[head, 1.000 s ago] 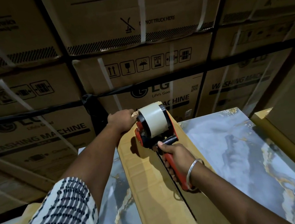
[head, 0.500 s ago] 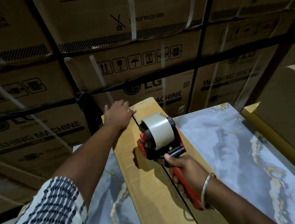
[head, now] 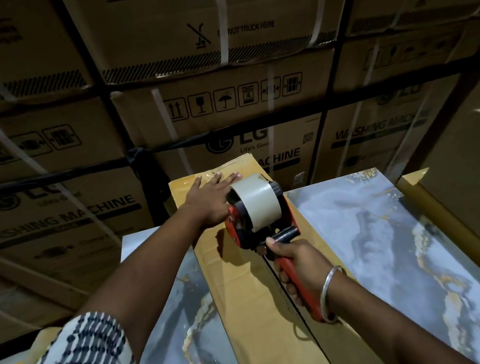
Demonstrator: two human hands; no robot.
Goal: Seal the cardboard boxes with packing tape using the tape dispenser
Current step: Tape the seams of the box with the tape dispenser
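Pulled nearer along the long cardboard box [head: 240, 277], the red tape dispenser [head: 257, 213] sits gripped in the right hand [head: 298, 263]; the left hand [head: 210, 198] presses flat, fingers straight.

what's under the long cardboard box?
The long cardboard box lies on marble-patterned slabs that show on both sides. Whatever sits directly beneath its middle is covered.

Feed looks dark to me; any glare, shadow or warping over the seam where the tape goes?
Head view: dim overall; tape dispenser throws a shadow left onto the cardboard box; faint sheen beside the left hand; wide-angle bends the stacked cartons.
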